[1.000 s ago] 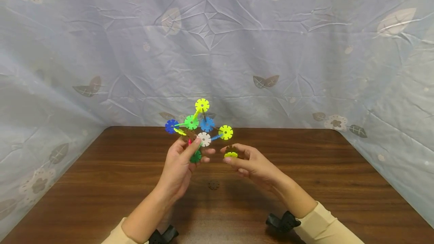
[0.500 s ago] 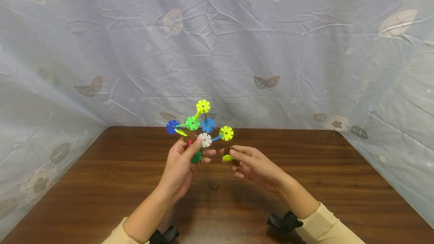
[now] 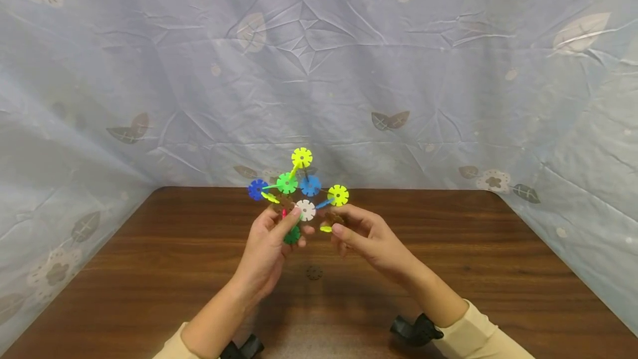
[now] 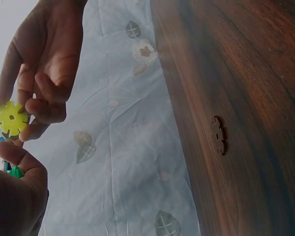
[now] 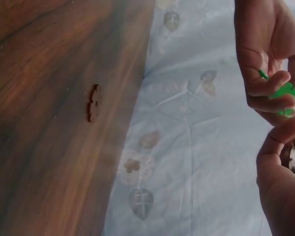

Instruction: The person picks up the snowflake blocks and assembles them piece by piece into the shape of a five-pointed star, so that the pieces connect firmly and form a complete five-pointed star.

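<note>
My left hand (image 3: 266, 245) grips a build of interlocking notched discs above the table, the thumb near its white disc (image 3: 305, 210). Yellow (image 3: 301, 157), light green (image 3: 286, 183), light blue (image 3: 310, 185) and dark blue (image 3: 257, 189) discs stick out over the fingers, and a dark green disc (image 3: 292, 235) shows below the thumb. Beside it my right hand (image 3: 376, 237) pinches a brown notched disc (image 3: 333, 218) and a yellow disc (image 3: 325, 229) together, just below the build's right-hand yellow disc (image 3: 339, 195). In the left wrist view that yellow disc (image 4: 12, 118) faces the camera.
A loose brown notched disc (image 3: 314, 273) lies on the wooden table (image 3: 149, 276) below the hands. Black wrist mounts (image 3: 416, 328) sit at both sleeves. A grey patterned cloth (image 3: 319, 98) hangs behind and at the sides.
My right hand has moved left and slightly up, bringing the brown and yellow discs closer to the build; the yellow disc has turned edge-on. The build has shifted slightly right.
</note>
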Action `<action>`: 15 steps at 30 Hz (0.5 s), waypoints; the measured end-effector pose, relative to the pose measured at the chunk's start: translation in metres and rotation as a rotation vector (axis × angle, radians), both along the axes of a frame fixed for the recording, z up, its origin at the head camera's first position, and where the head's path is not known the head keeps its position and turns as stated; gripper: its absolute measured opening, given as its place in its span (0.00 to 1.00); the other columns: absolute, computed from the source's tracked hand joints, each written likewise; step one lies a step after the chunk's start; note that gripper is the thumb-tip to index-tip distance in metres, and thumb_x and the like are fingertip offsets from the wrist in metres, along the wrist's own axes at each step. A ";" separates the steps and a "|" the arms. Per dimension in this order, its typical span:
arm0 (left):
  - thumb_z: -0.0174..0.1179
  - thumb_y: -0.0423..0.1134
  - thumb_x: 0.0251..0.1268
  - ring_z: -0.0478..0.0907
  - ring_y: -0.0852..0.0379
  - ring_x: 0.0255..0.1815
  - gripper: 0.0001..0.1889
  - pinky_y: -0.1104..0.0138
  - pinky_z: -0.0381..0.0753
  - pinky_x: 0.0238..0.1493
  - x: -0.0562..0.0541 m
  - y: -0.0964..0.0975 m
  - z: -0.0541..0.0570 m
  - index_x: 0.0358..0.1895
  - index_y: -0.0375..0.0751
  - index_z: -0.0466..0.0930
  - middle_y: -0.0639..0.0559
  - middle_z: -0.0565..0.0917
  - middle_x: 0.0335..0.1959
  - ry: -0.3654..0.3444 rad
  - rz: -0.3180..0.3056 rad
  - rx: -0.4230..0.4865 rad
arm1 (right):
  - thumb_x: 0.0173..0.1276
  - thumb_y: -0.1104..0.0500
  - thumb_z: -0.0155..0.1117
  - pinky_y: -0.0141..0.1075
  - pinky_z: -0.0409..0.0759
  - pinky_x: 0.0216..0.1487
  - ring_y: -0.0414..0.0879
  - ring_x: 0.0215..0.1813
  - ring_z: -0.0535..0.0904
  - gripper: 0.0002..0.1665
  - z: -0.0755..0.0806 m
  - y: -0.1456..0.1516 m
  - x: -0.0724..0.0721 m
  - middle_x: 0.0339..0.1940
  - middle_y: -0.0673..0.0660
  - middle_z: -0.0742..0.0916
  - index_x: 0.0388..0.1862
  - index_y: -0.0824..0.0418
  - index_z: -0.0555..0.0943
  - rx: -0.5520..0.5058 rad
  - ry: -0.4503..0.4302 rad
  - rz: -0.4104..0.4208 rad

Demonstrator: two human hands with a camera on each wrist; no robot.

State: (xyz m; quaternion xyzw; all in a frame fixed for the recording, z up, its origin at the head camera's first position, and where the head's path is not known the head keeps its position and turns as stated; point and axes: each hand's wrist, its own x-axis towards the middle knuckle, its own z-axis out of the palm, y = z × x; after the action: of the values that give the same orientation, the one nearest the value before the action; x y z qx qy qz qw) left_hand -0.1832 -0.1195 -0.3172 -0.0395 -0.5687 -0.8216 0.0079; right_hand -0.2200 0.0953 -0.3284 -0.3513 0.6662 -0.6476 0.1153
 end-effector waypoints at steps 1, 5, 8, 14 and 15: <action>0.54 0.37 0.82 0.85 0.64 0.32 0.06 0.75 0.80 0.33 0.000 0.000 0.000 0.53 0.41 0.75 0.58 0.84 0.39 -0.001 0.003 -0.003 | 0.83 0.60 0.56 0.34 0.83 0.41 0.40 0.38 0.79 0.20 -0.001 -0.001 0.000 0.49 0.48 0.85 0.68 0.65 0.75 -0.015 0.007 -0.015; 0.55 0.37 0.82 0.83 0.64 0.33 0.05 0.75 0.79 0.32 0.001 0.002 -0.001 0.51 0.40 0.74 0.57 0.83 0.39 0.015 0.008 -0.029 | 0.82 0.61 0.57 0.35 0.85 0.42 0.42 0.41 0.81 0.19 -0.002 -0.002 0.000 0.55 0.49 0.85 0.67 0.67 0.75 -0.071 0.056 -0.056; 0.55 0.36 0.81 0.82 0.64 0.32 0.04 0.75 0.79 0.33 0.002 0.002 -0.002 0.49 0.40 0.74 0.58 0.83 0.36 0.037 0.001 -0.063 | 0.81 0.62 0.59 0.36 0.86 0.42 0.43 0.45 0.82 0.20 -0.002 -0.002 -0.001 0.59 0.49 0.85 0.67 0.69 0.75 -0.091 0.117 -0.079; 0.54 0.34 0.81 0.82 0.64 0.32 0.03 0.74 0.78 0.33 0.002 0.003 -0.004 0.49 0.39 0.73 0.58 0.82 0.34 0.069 -0.010 -0.101 | 0.78 0.65 0.62 0.37 0.88 0.41 0.41 0.51 0.83 0.21 -0.001 -0.002 -0.002 0.56 0.49 0.85 0.66 0.68 0.76 -0.083 0.221 -0.118; 0.55 0.34 0.81 0.82 0.64 0.32 0.03 0.74 0.78 0.33 0.002 0.004 -0.004 0.49 0.38 0.73 0.58 0.82 0.34 0.070 -0.010 -0.105 | 0.78 0.65 0.63 0.37 0.88 0.41 0.41 0.51 0.83 0.20 -0.002 -0.002 -0.002 0.56 0.49 0.85 0.66 0.68 0.76 -0.083 0.232 -0.126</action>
State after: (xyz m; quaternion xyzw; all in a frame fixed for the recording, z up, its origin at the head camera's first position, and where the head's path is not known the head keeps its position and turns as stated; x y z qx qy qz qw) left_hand -0.1809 -0.1156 -0.3209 -0.0715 -0.6102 -0.7887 0.0216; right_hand -0.2215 0.0935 -0.3300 -0.3856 0.6686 -0.6355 -0.0180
